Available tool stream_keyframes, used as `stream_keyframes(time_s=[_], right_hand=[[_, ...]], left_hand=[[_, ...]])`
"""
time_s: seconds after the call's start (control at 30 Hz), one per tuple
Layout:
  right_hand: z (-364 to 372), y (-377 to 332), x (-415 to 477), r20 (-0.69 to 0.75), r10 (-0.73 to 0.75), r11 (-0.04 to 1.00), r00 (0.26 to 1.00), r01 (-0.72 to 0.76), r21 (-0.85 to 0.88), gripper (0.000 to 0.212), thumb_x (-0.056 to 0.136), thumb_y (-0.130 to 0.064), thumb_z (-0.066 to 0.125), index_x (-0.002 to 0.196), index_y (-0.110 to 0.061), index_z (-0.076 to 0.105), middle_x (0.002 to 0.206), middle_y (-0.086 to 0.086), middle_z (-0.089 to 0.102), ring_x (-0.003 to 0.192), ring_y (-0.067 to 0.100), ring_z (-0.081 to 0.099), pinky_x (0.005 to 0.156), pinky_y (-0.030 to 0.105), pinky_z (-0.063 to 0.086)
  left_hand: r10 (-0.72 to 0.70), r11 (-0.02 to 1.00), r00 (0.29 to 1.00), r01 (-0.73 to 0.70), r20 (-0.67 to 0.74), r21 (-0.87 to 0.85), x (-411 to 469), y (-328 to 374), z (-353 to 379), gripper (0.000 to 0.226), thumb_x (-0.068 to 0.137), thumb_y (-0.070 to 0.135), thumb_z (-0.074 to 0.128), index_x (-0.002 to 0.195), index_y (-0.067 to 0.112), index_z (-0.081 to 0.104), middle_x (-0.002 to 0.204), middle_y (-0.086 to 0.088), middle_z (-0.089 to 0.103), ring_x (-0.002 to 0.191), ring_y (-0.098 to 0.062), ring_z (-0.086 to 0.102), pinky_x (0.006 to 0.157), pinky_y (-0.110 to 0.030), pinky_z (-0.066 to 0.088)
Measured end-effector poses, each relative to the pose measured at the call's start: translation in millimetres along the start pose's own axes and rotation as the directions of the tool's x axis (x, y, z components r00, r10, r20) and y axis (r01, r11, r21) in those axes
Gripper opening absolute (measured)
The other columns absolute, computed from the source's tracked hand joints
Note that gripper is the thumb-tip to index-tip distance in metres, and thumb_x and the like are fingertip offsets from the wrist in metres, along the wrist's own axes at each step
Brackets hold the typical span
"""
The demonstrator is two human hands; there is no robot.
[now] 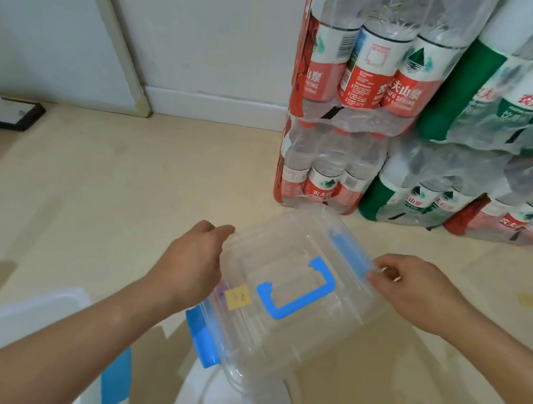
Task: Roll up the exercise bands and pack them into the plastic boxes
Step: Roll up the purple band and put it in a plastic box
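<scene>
the clear plastic box (285,262) sits in the lower middle of the frame, tilted, with its lid toward the camera and a blue handle (280,314) lying flat on top. a small yellow sticker (237,300) is stuck on the lid just left of the handle. the left hand (192,263) grasps the box's left edge, fingers curled over the rim. the right hand (413,291) pinches the near end of the blue latch (348,255) on the box's right side, thumb and fingertips closed on it. a second latch (203,339) (also blue) hangs at the box's lower left corner. whether the box rests on anything i cannot tell. under it is a pale floor (112,203). at the lower left of the frame lies another pale box (19,318) with a blue part. shrink-wrapped packs of water bottles (384,83) are stacked in the upper right, near the box's far corner. a white door (47,34) fills the upper left.
</scene>
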State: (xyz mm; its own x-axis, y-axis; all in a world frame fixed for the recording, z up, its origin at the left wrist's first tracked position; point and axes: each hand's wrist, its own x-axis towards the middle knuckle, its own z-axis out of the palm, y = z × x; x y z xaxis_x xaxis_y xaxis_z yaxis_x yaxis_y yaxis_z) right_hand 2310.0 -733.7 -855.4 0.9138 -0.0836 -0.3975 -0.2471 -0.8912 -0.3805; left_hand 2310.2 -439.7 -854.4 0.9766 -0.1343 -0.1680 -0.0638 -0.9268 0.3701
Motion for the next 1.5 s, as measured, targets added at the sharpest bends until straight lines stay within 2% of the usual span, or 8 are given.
stream_keyframes(time_s=[0.3, 0.6, 0.7, 0.8, 0.97, 1.07, 1.23, 1.5], right_hand=[[-8.2, 2.9, 6.9, 0.088, 0.005, 0.999, 0.996, -0.009, 0.041, 0.027, 0.087, -0.044, 0.060, 0.105, -0.025, 0.069, 0.081, -0.007, 0.065, 0.079, 0.016, 0.062, 0.069, 0.028, 0.043], [-13.1, 2.5, 16.3, 0.112, -0.016, 0.992, 0.994, 0.001, 0.130, 0.022, 0.077, -0.045, 0.072, 0.075, -0.023, 0.075, 0.073, 0.007, 0.071, 0.077, 0.028, 0.067, 0.075, 0.039, 0.054], [-13.8, 4.7, 24.6, 0.158, 0.005, 0.979, 0.987, -0.037, 0.199, 0.023, 0.076, -0.038, 0.077, 0.090, -0.020, 0.073, 0.093, 0.007, 0.070, 0.091, 0.025, 0.065, 0.082, 0.036, 0.049], [-16.6, 6.5, 33.6, 0.320, 0.094, 0.949, 0.943, -0.182, 0.256, 0.058, 0.077, -0.035, 0.076, 0.129, -0.023, 0.053, 0.125, 0.002, 0.054, 0.117, 0.022, 0.053, 0.095, 0.037, 0.046], [-15.2, 11.8, 40.7, 0.545, 0.058, 0.755, 0.836, -0.394, 0.524, 0.046, 0.080, -0.016, 0.072, 0.124, -0.018, 0.060, 0.111, 0.000, 0.071, 0.103, 0.015, 0.062, 0.094, 0.041, 0.049], [-13.7, 14.0, 40.9, 0.560, 0.003, 0.730, 0.829, -0.384, 0.565, 0.037, 0.075, -0.015, 0.072, 0.113, -0.018, 0.070, 0.103, 0.000, 0.074, 0.097, 0.016, 0.063, 0.095, 0.040, 0.048], [-11.0, 13.2, 42.4, 0.519, -0.052, 0.727, 0.853, -0.324, 0.606, 0.034, 0.078, -0.007, 0.068, 0.111, -0.014, 0.071, 0.101, 0.006, 0.073, 0.086, 0.017, 0.064, 0.078, 0.028, 0.049], [-7.1, -1.1, 34.7, 0.313, -0.075, 0.917, 0.947, -0.058, 0.394, 0.029, 0.089, -0.005, 0.061, 0.111, -0.021, 0.071, 0.092, -0.001, 0.076, 0.077, 0.015, 0.069, 0.075, 0.028, 0.053]], left_hand=[[-0.187, 0.960, 0.975, 0.207, 0.117, -0.187, -4.6, -14.3, 1.5, 0.038, 0.095, 0.018, 0.046, 0.133, 0.022, 0.050, 0.126, -0.003, 0.059, 0.116, -0.022, 0.055, 0.095, -0.028, 0.042], [-0.257, 0.793, 0.893, 0.414, 0.369, -0.448, -5.7, -26.0, -12.7, 0.015, 0.091, 0.019, 0.060, 0.105, 0.020, 0.067, 0.098, -0.011, 0.070, 0.092, -0.029, 0.066, 0.078, -0.033, 0.055], [-0.264, 0.780, 0.904, 0.405, 0.337, -0.477, -5.3, -24.1, -8.7, 0.017, 0.090, 0.011, 0.060, 0.105, 0.017, 0.067, 0.093, -0.008, 0.068, 0.078, -0.021, 0.063, 0.073, -0.029, 0.054], [-0.284, 0.738, 0.905, 0.417, 0.315, -0.530, -6.9, -24.0, -6.4, 0.028, 0.088, 0.010, 0.064, 0.116, 0.017, 0.062, 0.093, -0.005, 0.067, 0.082, -0.020, 0.063, 0.076, -0.030, 0.053], [-0.225, 0.722, 0.825, 0.499, 0.519, -0.480, -16.5, -36.7, -9.2, 0.072, 0.061, 0.041, 0.085, 0.124, 0.029, 0.052, 0.105, 0.001, 0.071, 0.102, -0.016, 0.065, 0.095, -0.034, 0.049], [-0.193, 0.759, 0.760, 0.517, 0.621, -0.397, -21.3, -39.3, -6.0, 0.087, 0.044, 0.048, 0.087, 0.122, 0.037, 0.049, 0.105, 0.003, 0.073, 0.106, -0.014, 0.065, 0.102, -0.038, 0.046], [-0.221, 0.688, 0.748, 0.575, 0.626, -0.443, -21.0, -38.6, -2.8, 0.081, 0.047, 0.038, 0.087, 0.119, 0.036, 0.051, 0.107, -0.002, 0.072, 0.104, -0.019, 0.067, 0.099, -0.043, 0.049], [-0.280, 0.586, 0.736, 0.640, 0.617, -0.497, -26.5, -24.0, 0.5, 0.038, 0.082, 0.006, 0.070, 0.112, 0.021, 0.053, 0.092, -0.011, 0.074, 0.078, -0.023, 0.074, 0.065, -0.029, 0.058]])
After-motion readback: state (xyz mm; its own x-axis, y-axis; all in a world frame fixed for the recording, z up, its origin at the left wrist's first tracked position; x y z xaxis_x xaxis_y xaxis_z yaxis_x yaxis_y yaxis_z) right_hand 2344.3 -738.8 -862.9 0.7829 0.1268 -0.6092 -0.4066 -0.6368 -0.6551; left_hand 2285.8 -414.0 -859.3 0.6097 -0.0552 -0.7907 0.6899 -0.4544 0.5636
